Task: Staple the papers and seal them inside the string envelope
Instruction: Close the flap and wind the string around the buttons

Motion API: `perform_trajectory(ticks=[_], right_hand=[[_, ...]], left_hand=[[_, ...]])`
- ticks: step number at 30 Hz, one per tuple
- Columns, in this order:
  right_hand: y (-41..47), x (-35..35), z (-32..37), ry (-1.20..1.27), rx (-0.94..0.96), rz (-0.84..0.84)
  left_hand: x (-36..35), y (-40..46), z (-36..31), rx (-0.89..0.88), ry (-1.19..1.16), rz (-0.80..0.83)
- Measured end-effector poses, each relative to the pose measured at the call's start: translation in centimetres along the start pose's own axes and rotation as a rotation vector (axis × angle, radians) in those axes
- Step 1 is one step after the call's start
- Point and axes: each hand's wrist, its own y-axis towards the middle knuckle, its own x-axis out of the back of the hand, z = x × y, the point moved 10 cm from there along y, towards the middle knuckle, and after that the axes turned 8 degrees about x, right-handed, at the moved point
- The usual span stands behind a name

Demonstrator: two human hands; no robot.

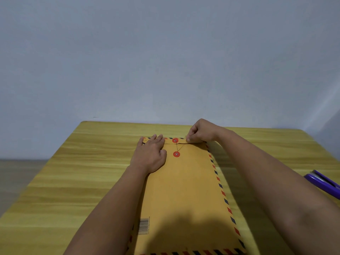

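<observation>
- The big brown envelope (181, 190) lies flat on the yellow wooden table (77, 172), right in front of the person, with its flap end far away.
- No loose papers show, so I think they are already stapled and inside. I cannot see in to be sure.
- The flap (191, 141) is folded down. That part looks done.
- The left hand (150, 155) lies flat on the top left of the envelope. Its fingers are straight and close together, pressing the flap down.
- The right hand (199, 132) is at the top right edge. Its fingertips are pinched together on the thin string (181, 147), I think, but the string is too thin there to be sure.
- The string runs from the top red button (175, 140) down to the lower red button (176, 154) and up again toward the pinch.
- Winding the string round the buttons looks like the job in hand. I think it needs more turns.
- The envelope is stiff, smooth paper with red and dark blue stripes round its edge and a barcode (143, 226) near the bottom.
- The buttons are small flat red circles with shiny middles.
- A shiny purple stapler (322, 181) lies on the table far to the right.
</observation>
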Motion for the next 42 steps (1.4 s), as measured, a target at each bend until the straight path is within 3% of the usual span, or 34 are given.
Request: perform_trajectory(ticks=[5, 25, 42], right_hand=[[0.7, -0.6, 1.2, -0.105, 0.011, -0.130], [2.9, -2.0, 3.5, -0.557, 0.022, -0.180], [2.9, -3.7, 6.3, -0.662, 0.127, -0.216]], left_hand=[[0.1, 0.0, 0.0, -0.006, 0.001, -0.014], [0.2, 0.0, 0.0, -0.012, -0.007, -0.013], [-0.1, 0.2, 0.1, -0.011, -0.019, -0.015]])
